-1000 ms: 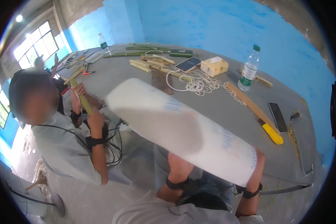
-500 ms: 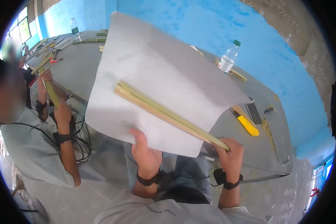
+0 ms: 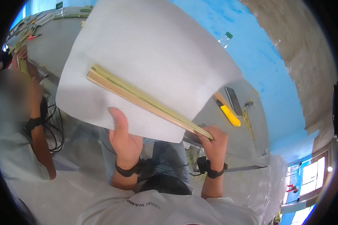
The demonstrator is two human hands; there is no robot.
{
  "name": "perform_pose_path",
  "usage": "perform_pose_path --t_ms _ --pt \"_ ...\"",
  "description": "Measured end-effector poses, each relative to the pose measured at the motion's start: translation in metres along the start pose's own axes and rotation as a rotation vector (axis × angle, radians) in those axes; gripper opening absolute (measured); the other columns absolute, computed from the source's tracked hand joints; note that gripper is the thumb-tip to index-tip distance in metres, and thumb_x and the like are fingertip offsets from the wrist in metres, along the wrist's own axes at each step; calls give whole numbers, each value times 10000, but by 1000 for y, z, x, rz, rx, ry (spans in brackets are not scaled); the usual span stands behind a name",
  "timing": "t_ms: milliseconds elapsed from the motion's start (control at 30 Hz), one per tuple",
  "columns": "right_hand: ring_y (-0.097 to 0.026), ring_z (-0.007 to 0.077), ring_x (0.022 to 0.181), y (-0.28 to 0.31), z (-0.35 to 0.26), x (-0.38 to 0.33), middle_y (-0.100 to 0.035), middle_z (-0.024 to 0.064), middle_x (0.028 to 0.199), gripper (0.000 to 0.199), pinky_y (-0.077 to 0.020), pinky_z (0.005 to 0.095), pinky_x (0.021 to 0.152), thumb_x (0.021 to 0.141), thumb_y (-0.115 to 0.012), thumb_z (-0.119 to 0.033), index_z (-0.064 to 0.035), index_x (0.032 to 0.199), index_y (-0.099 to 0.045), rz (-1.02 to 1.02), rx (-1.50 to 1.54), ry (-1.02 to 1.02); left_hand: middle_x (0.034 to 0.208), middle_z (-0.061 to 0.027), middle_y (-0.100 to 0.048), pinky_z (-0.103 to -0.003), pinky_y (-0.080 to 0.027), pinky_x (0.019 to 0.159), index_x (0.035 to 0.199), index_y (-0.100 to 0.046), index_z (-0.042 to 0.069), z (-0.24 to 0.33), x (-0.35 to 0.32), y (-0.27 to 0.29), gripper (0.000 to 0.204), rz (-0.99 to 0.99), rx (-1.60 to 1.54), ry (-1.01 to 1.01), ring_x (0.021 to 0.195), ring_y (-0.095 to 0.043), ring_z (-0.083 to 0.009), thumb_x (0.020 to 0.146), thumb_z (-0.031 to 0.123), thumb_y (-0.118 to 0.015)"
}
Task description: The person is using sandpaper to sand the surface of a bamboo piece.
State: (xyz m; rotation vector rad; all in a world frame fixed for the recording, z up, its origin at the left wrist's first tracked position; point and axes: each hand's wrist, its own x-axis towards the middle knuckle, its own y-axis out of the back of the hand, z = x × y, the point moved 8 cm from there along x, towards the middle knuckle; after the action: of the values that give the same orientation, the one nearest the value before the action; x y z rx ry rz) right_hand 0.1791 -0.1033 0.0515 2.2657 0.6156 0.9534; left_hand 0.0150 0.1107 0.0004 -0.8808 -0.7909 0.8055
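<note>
A large white sheet of textured paper (image 3: 150, 45) spreads tilted in front of me. My left hand (image 3: 124, 142) grips its lower edge, thumb on top and the other fingers hidden beneath. In my right hand (image 3: 214, 140) is the lower end of a long split bamboo strip (image 3: 139, 99), greenish on top and pale along its side. The strip slants up to the left across the front of the sheet. Whether the strip touches the paper, I cannot tell.
A yellow utility knife (image 3: 230, 115), a dark flat phone-like slab (image 3: 233, 101) and a metal saw frame (image 3: 256, 144) lie on the grey table at right. Behind the sheet stands a green-capped bottle (image 3: 226, 39). At left, a co-worker's hands hold bamboo (image 3: 22, 65); more bamboo pieces lie beyond.
The view has shifted, so the whole scene sits further left and higher. Both hands keep their holds on the sheet and the bamboo strip.
</note>
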Motion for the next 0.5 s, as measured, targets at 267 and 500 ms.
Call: perform_pose_path --t_ms 267,500 --pt "-552 192 599 2 12 -2 -640 106 689 306 -425 327 574 864 -867 -240 22 829 -712 -36 4 -129 1293 -98 -653 -341 -471 1036 1372 -614 -46 -23 -18 -39 377 -309 457 15 1161 -588 -191 1096 209 -645" --pt "-614 149 676 -2 4 -1 -670 77 731 261 -481 287 634 855 -868 -202 10 907 -725 -17 60 -124 1477 -122 -564 -388 -428 1146 1564 -432 -31 1 6 16 574 48 138 -61 1337 -548 -227 1161 373 -485"
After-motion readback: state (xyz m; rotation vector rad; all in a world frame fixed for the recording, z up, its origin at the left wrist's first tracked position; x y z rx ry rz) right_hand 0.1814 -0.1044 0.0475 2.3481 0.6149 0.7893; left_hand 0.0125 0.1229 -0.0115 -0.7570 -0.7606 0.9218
